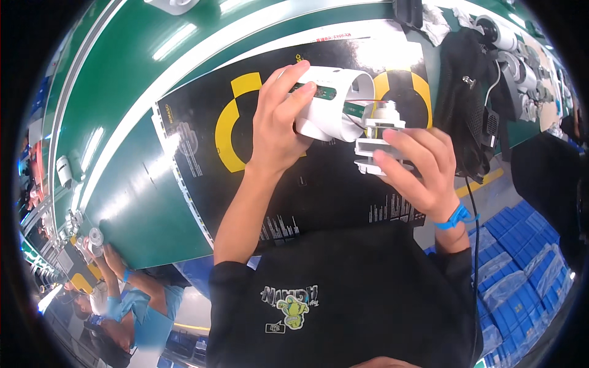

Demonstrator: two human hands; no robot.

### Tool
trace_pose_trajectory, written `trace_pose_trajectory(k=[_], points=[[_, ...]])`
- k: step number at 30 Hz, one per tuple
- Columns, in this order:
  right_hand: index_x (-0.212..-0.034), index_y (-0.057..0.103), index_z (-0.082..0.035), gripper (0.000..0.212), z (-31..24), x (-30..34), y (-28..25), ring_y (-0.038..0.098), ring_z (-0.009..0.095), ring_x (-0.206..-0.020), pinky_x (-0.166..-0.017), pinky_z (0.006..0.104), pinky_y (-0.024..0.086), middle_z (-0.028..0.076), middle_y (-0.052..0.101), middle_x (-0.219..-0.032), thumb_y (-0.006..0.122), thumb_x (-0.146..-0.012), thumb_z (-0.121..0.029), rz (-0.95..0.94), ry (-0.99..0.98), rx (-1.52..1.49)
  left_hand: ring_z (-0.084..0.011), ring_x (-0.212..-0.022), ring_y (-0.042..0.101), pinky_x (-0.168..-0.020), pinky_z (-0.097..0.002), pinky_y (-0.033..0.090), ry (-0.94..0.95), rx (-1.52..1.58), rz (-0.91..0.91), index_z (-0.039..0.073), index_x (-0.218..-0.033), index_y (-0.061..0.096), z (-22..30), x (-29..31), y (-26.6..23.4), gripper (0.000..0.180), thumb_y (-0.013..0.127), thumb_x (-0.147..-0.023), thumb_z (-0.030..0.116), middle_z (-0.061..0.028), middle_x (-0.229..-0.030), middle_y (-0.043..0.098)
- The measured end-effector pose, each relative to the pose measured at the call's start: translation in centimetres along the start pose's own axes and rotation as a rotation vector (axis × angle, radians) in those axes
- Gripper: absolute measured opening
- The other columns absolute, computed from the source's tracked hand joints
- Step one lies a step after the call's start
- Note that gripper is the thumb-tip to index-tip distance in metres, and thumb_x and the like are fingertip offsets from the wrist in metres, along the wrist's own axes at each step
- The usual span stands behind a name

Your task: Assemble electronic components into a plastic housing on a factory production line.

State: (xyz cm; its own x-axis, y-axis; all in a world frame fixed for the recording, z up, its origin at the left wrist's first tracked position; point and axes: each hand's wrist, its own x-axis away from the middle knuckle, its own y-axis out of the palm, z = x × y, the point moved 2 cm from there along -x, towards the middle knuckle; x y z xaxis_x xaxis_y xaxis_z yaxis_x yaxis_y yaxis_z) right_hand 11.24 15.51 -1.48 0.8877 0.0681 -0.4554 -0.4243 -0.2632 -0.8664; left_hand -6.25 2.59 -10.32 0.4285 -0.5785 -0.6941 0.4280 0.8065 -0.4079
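Observation:
My left hand (279, 116) is wrapped around a white cylindrical housing (325, 113), whose open end faces right. A green circuit board (325, 92) shows through a slot in its side, and more green board is visible inside the opening. In my right hand (423, 165) is a white plastic frame part (374, 147) with a round piece on top, held just right of the opening. Thin red and dark wires run between the two parts. Both are above a black printed sheet (331, 196) with yellow shapes. A blue band circles my right wrist.
The green worktable (129, 184) extends left. To the right lie a black bag-like item (460, 104), a black cable and several white camera-like housings (503, 37). Blue bagged boxes (521, 276) are stacked at lower right. A co-worker in light blue (147, 313) works at lower left.

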Motion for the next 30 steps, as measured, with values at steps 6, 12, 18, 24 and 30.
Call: trace_pose_trajectory(k=[6, 12, 18, 24, 30], points=[[-0.108, 0.059, -0.002, 0.063, 2.3, -4.0, -2.7, 0.061, 0.026, -0.087, -0.075, 0.0347, 0.047, 0.011, 0.062, -0.101, 0.082, -0.054, -0.024, 0.026, 0.162, -0.511, -0.0377, -0.108, 0.054, -0.088, -0.0408, 0.049, 0.052, -0.001, -0.026, 0.013, -0.118, 0.043, 0.3, 0.4, -0.3, 0.07, 0.079, -0.059, 0.0, -0.015, -0.126, 0.051], [-0.117, 0.048, 0.007, 0.065, 0.5, -3.4, 2.6, 0.058, 0.015, -0.095, -0.086, 0.028, 0.046, 0.012, 0.06, -0.105, 0.078, -0.072, -0.029, 0.513, 0.845, -1.238, -0.0363, -0.107, 0.055, -0.087, -0.0391, 0.049, 0.051, 0.005, 0.088, 0.009, -0.124, 0.036, 0.5, 0.6, 0.2, 0.078, 0.083, -0.062, 0.007, -0.0234, -0.125, 0.049], [-0.111, 0.047, 0.005, 0.068, -0.5, -4.1, 6.6, 0.054, 0.025, -0.105, -0.089, 0.0332, 0.046, 0.02, 0.052, -0.119, 0.079, -0.067, -0.035, 0.775, 0.579, -0.797, -0.0341, -0.107, 0.056, -0.087, -0.038, 0.048, 0.04, -0.091, 0.079, 0.006, -0.129, 0.031, 0.5, 0.4, 0.2, 0.08, 0.082, -0.068, 0.016, -0.0273, -0.126, 0.046], [-0.104, 0.053, 0.005, 0.069, 0.7, -4.5, 6.6, 0.055, 0.031, -0.105, -0.09, 0.0368, 0.044, 0.024, 0.054, -0.118, 0.081, -0.061, -0.041, 0.716, 0.366, -0.577, -0.0341, -0.107, 0.055, -0.088, -0.0382, 0.049, 0.004, -0.009, 0.141, 0.008, -0.126, 0.032, 0.6, 0.5, 0.4, 0.083, 0.085, -0.061, 0.009, -0.0259, -0.127, 0.045], [-0.116, 0.047, 0.005, 0.075, 0.6, -6.0, 7.5, 0.049, 0.032, -0.116, -0.097, 0.0383, 0.039, 0.028, 0.047, -0.128, 0.073, -0.07, -0.048, 0.56, 0.308, -0.676, -0.034, -0.108, 0.054, -0.089, -0.0387, 0.047, -0.14, -0.064, 0.048, 0.007, -0.128, 0.03, 1.0, -0.2, -0.3, 0.086, 0.085, -0.062, 0.008, -0.0261, -0.127, 0.044]])
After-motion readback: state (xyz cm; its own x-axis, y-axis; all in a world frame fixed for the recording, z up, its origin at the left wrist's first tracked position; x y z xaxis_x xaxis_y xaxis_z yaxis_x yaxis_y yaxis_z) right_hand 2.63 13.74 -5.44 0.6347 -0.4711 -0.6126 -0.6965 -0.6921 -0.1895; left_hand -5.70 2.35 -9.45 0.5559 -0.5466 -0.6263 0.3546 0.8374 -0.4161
